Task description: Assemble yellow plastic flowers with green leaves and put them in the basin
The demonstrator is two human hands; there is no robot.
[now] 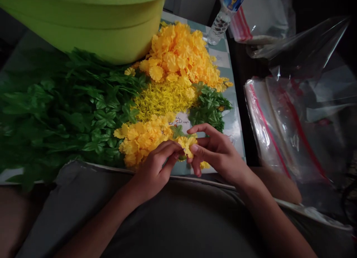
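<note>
Between the thumb and fingers of my right hand (216,150) is a yellow artificial flower (186,145). My left hand (160,163) meets it from the left, its thumb and fingertips pinched together at the petals; what lies in that pinch is too small to make out. A green leaf piece (177,131) shows just beyond the flower. Left of my fingers lies a smaller heap of yellow blossoms (145,139). Past my hands sits a pile of thin yellow bits (164,99), with a bunch of green leaves (210,105) to its right.
A large green-yellow tub (106,31) stands at the back left. Many green artificial leaves (69,105) cover the left side. A tall heap of yellow petals (181,53) lies behind, beside a plastic bottle (220,25). Clear zip bags (279,127) lie right of the table (235,139).
</note>
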